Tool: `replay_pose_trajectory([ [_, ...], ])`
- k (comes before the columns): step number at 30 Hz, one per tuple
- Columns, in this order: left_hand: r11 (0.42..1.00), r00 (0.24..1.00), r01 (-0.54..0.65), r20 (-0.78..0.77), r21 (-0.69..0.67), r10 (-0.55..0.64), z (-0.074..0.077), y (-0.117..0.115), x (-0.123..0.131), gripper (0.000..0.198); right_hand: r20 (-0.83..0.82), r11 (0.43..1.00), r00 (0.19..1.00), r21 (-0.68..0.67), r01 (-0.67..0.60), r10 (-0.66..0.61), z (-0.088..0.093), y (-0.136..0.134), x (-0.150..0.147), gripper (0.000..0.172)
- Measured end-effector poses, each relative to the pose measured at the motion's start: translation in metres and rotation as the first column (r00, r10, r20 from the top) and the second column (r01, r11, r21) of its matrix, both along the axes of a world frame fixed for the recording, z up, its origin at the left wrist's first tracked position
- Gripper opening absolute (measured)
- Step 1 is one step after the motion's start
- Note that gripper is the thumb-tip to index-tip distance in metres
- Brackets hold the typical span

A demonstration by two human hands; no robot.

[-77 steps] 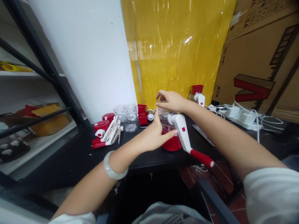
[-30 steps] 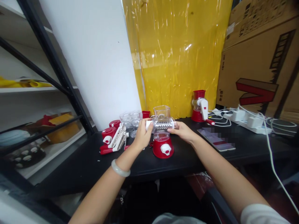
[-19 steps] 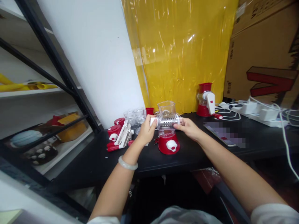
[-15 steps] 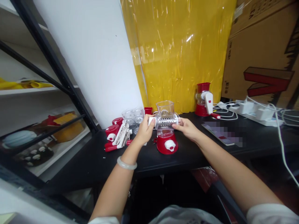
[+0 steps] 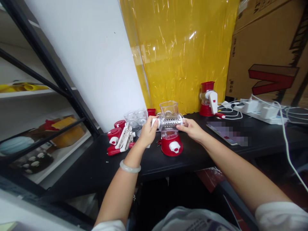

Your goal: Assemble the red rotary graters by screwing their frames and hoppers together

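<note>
Hands met at a rotary drum grater (image 5: 170, 146) on a black worktop (image 5: 96, 163), with a pale bangle (image 5: 130, 167) on the left wrist. Its steel drum (image 5: 169, 122) lay crosswise, long axis running left to right between them. The left hand (image 5: 146, 133) had its fingers (image 5: 151, 125) closed on the white end cap, and the right hand (image 5: 191, 129) pinched the opposite end, both equally near. A clear hopper (image 5: 169, 109) stood upright above. Loose red-and-white parts (image 5: 119, 139) and clear cups (image 5: 134, 117) lay just left. A second grater (image 5: 208, 99), a phone (image 5: 227, 134) and a power strip (image 5: 261, 113) sat farther right, before yellow plastic sheeting (image 5: 180, 48).
</note>
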State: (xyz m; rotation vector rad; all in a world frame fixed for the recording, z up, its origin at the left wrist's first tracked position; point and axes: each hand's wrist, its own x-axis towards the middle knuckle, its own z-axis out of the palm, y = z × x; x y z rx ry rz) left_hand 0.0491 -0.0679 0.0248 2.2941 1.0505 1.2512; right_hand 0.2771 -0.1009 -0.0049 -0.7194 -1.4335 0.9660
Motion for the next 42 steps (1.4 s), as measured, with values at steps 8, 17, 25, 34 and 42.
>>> replay_pose_trajectory([
  [8, 0.990, 0.922, -0.137, 0.371, 0.043, 0.112, 0.004, 0.006, -0.018, 0.060, -0.119, 0.999, 0.992, -0.015, 0.046, -0.047, -0.010, 0.005, 0.010, 0.052],
  [17, 0.962, 0.799, 0.273, 0.556, 0.005, -0.230, 0.078, -0.056, -0.081, 0.044, -0.118, 0.993, 0.986, -0.029, 0.111, -0.114, -0.012, 0.012, 0.016, 0.053],
  [25, 0.622, 0.581, 0.731, 0.733, -0.280, -0.352, 0.052, -0.053, -0.095, 0.040, -0.005, 0.994, 0.994, -0.017, 0.109, -0.109, -0.011, 0.006, 0.009, 0.055],
  [34, 0.447, 0.499, 0.841, 0.758, -0.305, -0.421, 0.047, -0.058, -0.088, 0.037, -0.001, 0.973, 0.975, -0.054, 0.224, -0.224, -0.019, 0.005, 0.008, 0.052],
  [42, 0.445, 0.508, 0.836, 0.759, -0.321, -0.407, 0.044, -0.052, -0.086, 0.038, -0.193, 0.977, 0.959, -0.080, 0.196, -0.208, -0.025, 0.000, 0.019, 0.044],
])
